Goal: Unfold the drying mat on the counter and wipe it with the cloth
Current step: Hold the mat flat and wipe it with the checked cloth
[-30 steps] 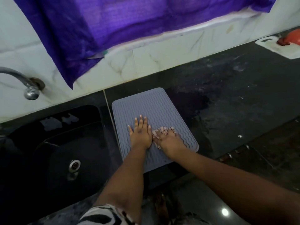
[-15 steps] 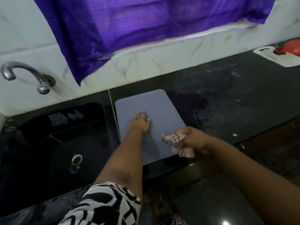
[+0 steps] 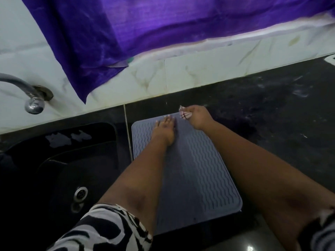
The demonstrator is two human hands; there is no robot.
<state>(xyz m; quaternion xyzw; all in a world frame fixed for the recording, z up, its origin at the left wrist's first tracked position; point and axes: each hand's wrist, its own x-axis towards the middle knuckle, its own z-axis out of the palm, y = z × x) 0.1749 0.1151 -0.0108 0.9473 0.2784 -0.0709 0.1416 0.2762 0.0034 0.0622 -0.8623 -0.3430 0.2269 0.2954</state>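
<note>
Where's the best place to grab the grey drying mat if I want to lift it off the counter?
Probably the near right corner of the drying mat. It lies flat and unfolded on the counter, thin, so come in low from the front edge and peel that rounded corner up. The far end is taken: the left hand presses flat there, and the right hand holds the cloth at the far edge.

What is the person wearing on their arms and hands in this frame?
Both hands, left hand and right hand, are bare, with no gloves or visible jewellery. The forearms are bare too; short black-and-white patterned sleeves show at the frame's bottom edge.
</note>
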